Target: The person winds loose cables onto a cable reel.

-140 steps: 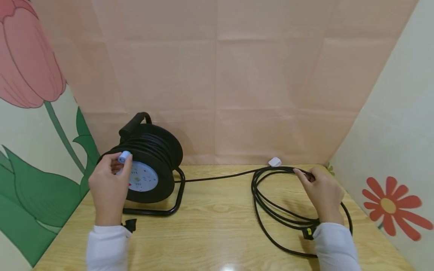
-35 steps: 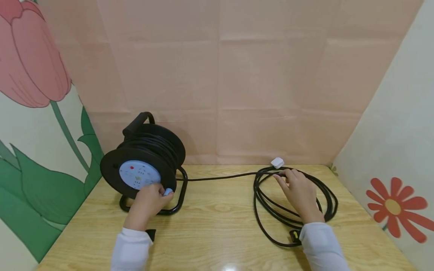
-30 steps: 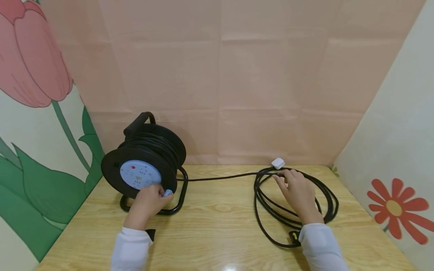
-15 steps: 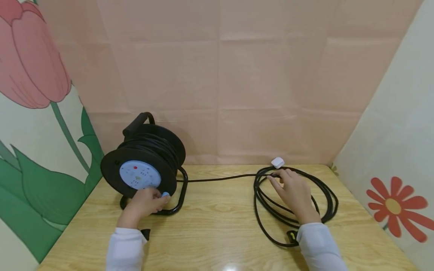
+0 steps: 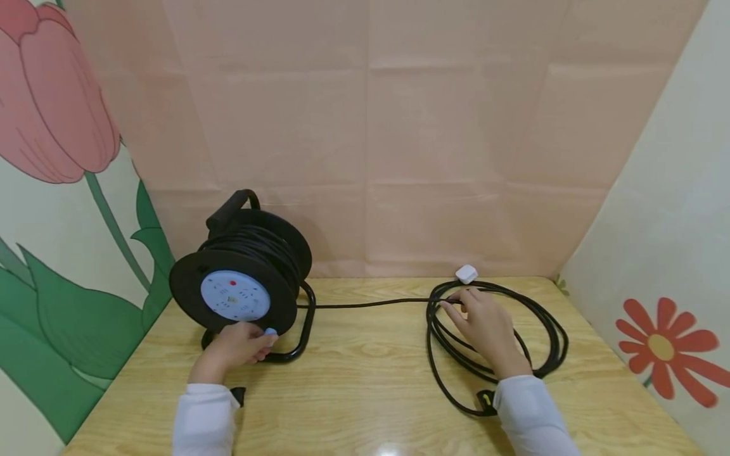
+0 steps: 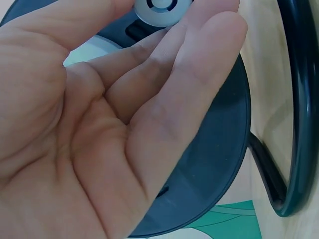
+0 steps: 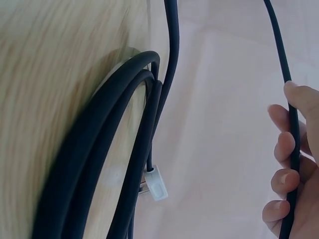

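Note:
A black cable reel (image 5: 228, 259) wound with black cord stands at the left, its pale blue socket panel (image 5: 235, 295) facing me. At the bottom of its front disc, my left hand (image 5: 234, 345) pinches the small blue crank knob (image 5: 270, 332). The left wrist view has the knob (image 6: 159, 20) between the thumb and fingers at the top edge. On the right, my right hand (image 5: 485, 326) holds the black cable (image 5: 376, 304) running across to the reel. Its fingers curl loosely round the cable (image 7: 294, 149) in the right wrist view.
Loose loops of cable (image 5: 556, 342) lie on the wooden table (image 5: 353, 392) under the right hand. A white plug (image 5: 466, 273) sits behind them by the backdrop. The reel stands on a black tube frame (image 5: 308, 316). Painted walls flank both sides.
Since 4.7 s ago, the knob and left hand have gone from the disc's upper left to its bottom, lately clockwise. The red dot shifted right. The right hand moved left with the cable.

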The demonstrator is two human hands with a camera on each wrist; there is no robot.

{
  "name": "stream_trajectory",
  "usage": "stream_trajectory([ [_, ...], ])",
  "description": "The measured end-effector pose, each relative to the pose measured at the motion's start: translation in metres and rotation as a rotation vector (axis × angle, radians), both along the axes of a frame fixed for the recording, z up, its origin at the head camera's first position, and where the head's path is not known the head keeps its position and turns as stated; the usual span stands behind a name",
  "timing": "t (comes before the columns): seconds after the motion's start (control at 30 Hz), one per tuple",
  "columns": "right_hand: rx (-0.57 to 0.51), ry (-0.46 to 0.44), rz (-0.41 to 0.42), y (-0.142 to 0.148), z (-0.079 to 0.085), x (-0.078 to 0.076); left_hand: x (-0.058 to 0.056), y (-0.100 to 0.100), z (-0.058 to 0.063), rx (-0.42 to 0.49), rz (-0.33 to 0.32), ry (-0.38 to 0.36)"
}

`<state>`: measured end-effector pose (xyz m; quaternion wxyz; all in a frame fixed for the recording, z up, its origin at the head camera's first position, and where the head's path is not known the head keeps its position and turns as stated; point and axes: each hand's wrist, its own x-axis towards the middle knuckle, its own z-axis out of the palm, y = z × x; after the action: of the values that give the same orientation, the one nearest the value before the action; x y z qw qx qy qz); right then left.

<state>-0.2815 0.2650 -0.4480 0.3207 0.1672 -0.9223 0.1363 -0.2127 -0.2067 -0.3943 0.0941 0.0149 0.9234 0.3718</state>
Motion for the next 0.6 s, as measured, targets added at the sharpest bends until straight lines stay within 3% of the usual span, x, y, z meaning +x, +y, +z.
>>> stream_trajectory([
  [0.37,0.037,-0.019,0.031,-0.009,-0.004,0.001,-0.002,-0.014,-0.01,0.066,0.026,-0.015],
  [0.6,0.078,0.037,0.07,-0.017,-0.005,0.001,-0.005,-0.029,-0.019,0.11,0.025,-0.029],
])
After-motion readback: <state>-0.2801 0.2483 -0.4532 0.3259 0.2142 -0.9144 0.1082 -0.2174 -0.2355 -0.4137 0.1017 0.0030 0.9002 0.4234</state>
